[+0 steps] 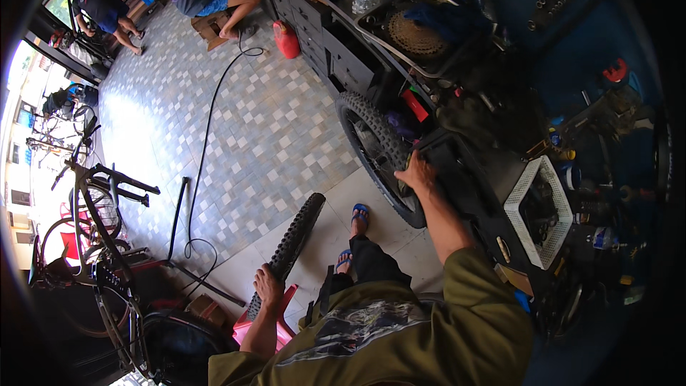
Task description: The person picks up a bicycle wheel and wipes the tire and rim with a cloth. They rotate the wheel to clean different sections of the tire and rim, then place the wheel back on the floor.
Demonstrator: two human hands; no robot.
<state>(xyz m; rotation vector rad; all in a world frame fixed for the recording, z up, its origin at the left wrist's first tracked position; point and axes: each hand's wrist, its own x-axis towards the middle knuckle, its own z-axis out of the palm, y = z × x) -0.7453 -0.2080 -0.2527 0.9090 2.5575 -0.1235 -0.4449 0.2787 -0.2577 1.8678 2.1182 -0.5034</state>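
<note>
My left hand is closed around the near end of a black knobby bicycle tyre. The tyre stands edge-on to me, so I cannot tell whether a rim sits inside it. On my right side a bicycle wheel with a knobby tyre, its spokes partly visible, leans by the workbench drawers. My right hand grips this wheel's tyre on the side nearest the bench, its fingertips partly hidden. Both my feet, in blue flip-flops, stand between the two.
A pink plastic stool is beside my left forearm. A bicycle frame stands at left; a black hose crosses the tiled floor. The cluttered workbench at right bears a white basket and a cassette. Two people are at the far left.
</note>
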